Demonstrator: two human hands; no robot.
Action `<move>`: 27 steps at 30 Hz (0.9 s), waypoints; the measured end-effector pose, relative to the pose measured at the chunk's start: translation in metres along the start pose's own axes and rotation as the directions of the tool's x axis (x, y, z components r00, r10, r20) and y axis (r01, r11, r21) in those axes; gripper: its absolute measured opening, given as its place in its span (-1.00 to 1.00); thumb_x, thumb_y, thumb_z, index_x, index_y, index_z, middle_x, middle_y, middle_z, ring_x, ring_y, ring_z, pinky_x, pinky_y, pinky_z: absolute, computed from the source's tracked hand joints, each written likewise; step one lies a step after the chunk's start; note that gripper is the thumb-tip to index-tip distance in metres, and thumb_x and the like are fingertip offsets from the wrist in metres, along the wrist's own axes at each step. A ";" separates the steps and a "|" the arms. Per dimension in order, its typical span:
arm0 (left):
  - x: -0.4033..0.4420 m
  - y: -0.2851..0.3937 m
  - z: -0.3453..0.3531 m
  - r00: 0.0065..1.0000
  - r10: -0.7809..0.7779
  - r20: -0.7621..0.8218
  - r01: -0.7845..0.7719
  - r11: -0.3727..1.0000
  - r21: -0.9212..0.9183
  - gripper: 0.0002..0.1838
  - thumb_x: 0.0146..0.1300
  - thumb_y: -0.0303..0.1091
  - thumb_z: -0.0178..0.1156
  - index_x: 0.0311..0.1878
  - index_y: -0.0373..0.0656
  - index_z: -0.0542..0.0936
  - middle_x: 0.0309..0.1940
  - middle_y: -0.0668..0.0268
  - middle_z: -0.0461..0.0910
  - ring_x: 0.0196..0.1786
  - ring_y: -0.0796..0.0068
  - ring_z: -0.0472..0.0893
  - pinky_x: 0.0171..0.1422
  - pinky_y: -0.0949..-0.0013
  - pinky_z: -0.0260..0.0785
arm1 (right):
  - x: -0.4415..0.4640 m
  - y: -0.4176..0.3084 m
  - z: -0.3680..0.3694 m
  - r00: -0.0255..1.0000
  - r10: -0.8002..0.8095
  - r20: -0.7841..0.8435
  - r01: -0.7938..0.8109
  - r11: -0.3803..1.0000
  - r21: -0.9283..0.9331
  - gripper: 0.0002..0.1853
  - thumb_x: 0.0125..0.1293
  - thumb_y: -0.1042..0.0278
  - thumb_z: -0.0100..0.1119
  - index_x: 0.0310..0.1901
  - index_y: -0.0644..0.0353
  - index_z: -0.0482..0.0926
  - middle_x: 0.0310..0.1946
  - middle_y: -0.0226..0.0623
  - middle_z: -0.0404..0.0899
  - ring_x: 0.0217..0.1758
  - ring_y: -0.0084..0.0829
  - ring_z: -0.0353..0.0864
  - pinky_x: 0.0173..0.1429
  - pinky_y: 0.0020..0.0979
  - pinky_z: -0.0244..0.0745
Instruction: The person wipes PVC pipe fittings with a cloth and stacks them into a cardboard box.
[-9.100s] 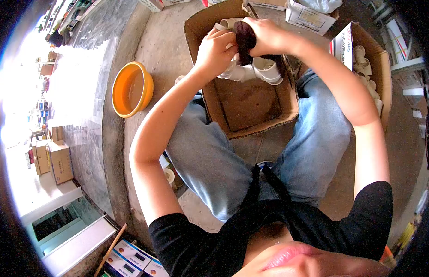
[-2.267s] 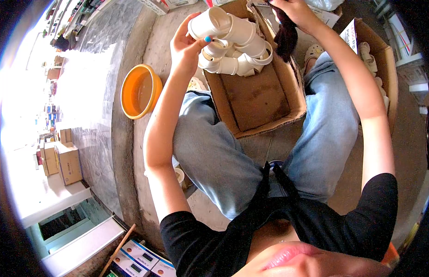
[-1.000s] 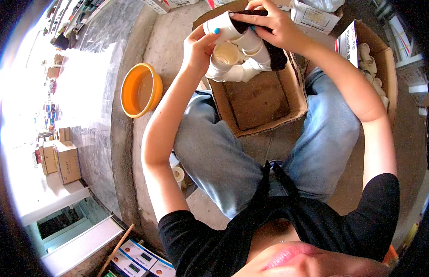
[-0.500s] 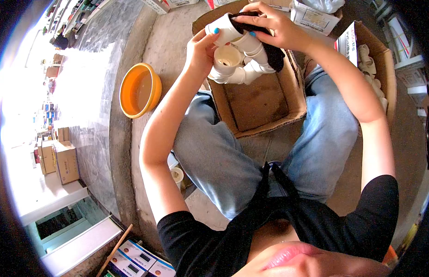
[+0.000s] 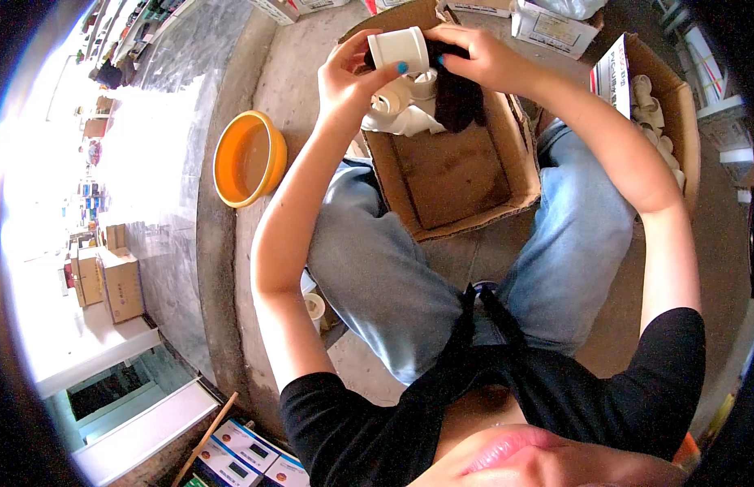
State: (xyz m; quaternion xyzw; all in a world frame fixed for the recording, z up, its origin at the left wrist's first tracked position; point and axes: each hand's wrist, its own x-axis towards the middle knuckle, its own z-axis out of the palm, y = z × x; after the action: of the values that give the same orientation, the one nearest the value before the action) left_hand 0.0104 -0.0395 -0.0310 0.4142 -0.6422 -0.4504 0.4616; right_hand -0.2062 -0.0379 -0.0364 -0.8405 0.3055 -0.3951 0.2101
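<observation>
A short white plastic pipe coupling [image 5: 399,49] is gripped by my left hand [image 5: 344,79], its thumb lying along the near side. Dark cloth shows at both ends of the coupling. My right hand [image 5: 484,58] pinches the black cloth [image 5: 461,101] at the coupling's right end, and the rest hangs down. Below the hands, more white pipe fittings [image 5: 391,99] rest in an open cardboard box [image 5: 450,183] between my knees. The far fingers of both hands are partly hidden.
To the left on the floor stands an orange basin [image 5: 251,160]. At the right, another carton [image 5: 679,122] holds several white fittings. White boxes [image 5: 551,31] stand at the back. Blue-and-white boxes [image 5: 239,454] lie at the lower left.
The coupling has turned from tilted to nearly level, and dark cloth now shows at its left end too. My right hand has moved slightly down, and the hanging cloth has shifted left.
</observation>
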 end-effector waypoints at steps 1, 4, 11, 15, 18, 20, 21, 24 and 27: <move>0.001 0.001 -0.002 0.997 0.077 0.030 -0.079 0.993 0.086 -0.40 -0.21 -0.53 0.39 0.03 -0.12 0.48 -0.17 0.34 0.46 -0.09 0.48 0.51 -0.01 0.39 0.42 | -0.002 -0.002 0.002 0.994 0.111 0.023 -0.113 0.986 0.120 -0.54 0.04 0.43 0.02 0.05 0.33 0.41 -0.12 -0.16 0.52 -0.07 -0.32 0.50 0.12 -0.38 0.33; -0.005 0.012 0.004 0.940 0.333 0.069 -0.331 0.849 0.412 -0.42 -0.19 -0.50 0.39 0.02 -0.07 0.49 -0.12 0.28 0.46 0.00 0.47 0.47 -0.06 0.43 0.45 | -0.002 -0.002 0.001 0.944 0.296 0.147 -0.330 0.817 0.473 -0.53 0.02 0.44 -0.05 0.04 0.35 0.42 -0.20 -0.28 0.56 -0.19 -0.54 0.50 -0.03 -0.53 0.39; -0.004 0.016 0.012 0.756 0.627 0.187 -0.623 0.601 0.502 -0.37 -0.36 -0.51 0.43 -0.06 -0.04 0.50 -0.12 0.22 0.41 -0.05 0.20 0.45 0.01 0.28 0.36 | -0.002 -0.006 -0.015 0.832 0.367 0.416 -0.523 0.271 0.808 -0.51 0.01 0.24 -0.02 -0.02 0.34 0.44 -0.23 -0.35 0.52 -0.26 -0.62 0.46 -0.19 -0.59 0.39; 0.000 -0.003 0.016 0.894 0.447 0.017 -0.427 0.842 0.331 -0.33 -0.32 -0.46 0.45 0.00 -0.12 0.44 -0.08 0.21 0.41 0.01 0.27 0.44 0.02 0.31 0.36 | -0.004 -0.028 -0.004 0.876 0.459 0.149 -0.425 0.586 0.690 -0.46 0.00 0.19 0.20 0.01 0.31 0.43 -0.15 -0.31 0.52 -0.11 -0.54 0.47 0.03 -0.54 0.32; 0.007 -0.016 0.017 0.956 0.293 0.019 -0.289 0.930 0.229 -0.30 -0.27 -0.41 0.46 0.04 -0.23 0.39 -0.09 0.22 0.47 -0.01 0.38 0.47 0.02 0.36 0.37 | -0.005 -0.022 -0.002 0.880 0.461 0.116 -0.403 0.594 0.696 -0.44 0.07 0.29 0.17 0.10 0.37 0.33 -0.06 -0.28 0.44 0.01 -0.50 0.40 0.15 -0.49 0.27; 0.010 -0.019 0.013 0.983 0.138 0.122 -0.161 0.966 0.204 -0.31 -0.26 -0.41 0.46 0.03 -0.27 0.39 -0.12 0.21 0.51 -0.04 0.40 0.49 0.02 0.36 0.38 | -0.006 -0.014 -0.001 0.898 0.434 0.069 -0.390 0.715 0.580 -0.43 0.05 0.20 0.22 0.07 0.34 0.36 -0.08 -0.29 0.47 -0.03 -0.49 0.42 0.11 -0.48 0.29; 0.009 -0.018 0.012 0.975 0.173 0.141 -0.191 0.973 0.132 -0.34 -0.20 -0.43 0.44 0.03 -0.34 0.38 -0.14 0.20 0.53 -0.08 0.43 0.51 0.02 0.39 0.38 | -0.004 -0.015 -0.003 0.907 0.414 0.080 -0.392 0.756 0.524 -0.42 0.02 0.16 0.24 0.05 0.32 0.38 -0.10 -0.28 0.49 -0.05 -0.48 0.44 0.09 -0.47 0.31; 0.006 -0.008 0.013 0.995 -0.013 0.095 0.021 0.996 -0.092 -0.37 -0.15 -0.47 0.39 0.05 -0.38 0.38 -0.13 0.17 0.52 -0.10 0.43 0.52 0.03 0.40 0.38 | -0.004 -0.011 -0.005 0.959 0.284 -0.019 -0.265 0.914 0.306 -0.40 -0.02 0.11 0.29 0.02 0.29 0.39 -0.13 -0.20 0.51 -0.08 -0.42 0.48 0.03 -0.44 0.36; 0.007 -0.009 0.009 0.993 -0.104 0.055 0.115 0.960 -0.254 -0.44 -0.08 -0.50 0.33 0.04 -0.40 0.39 -0.17 0.17 0.53 -0.13 0.45 0.53 0.02 0.41 0.38 | -0.002 -0.017 -0.007 0.966 0.234 -0.110 -0.188 0.927 0.324 -0.50 0.06 0.36 0.20 0.07 0.23 0.34 -0.05 -0.13 0.38 0.00 -0.29 0.41 0.09 -0.31 0.33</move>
State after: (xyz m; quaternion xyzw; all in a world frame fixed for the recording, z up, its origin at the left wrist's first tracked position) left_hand 0.0007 -0.0469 -0.0401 0.3763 -0.5640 -0.5632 0.4723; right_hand -0.2067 -0.0252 -0.0228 -0.7277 0.3427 -0.4739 0.3582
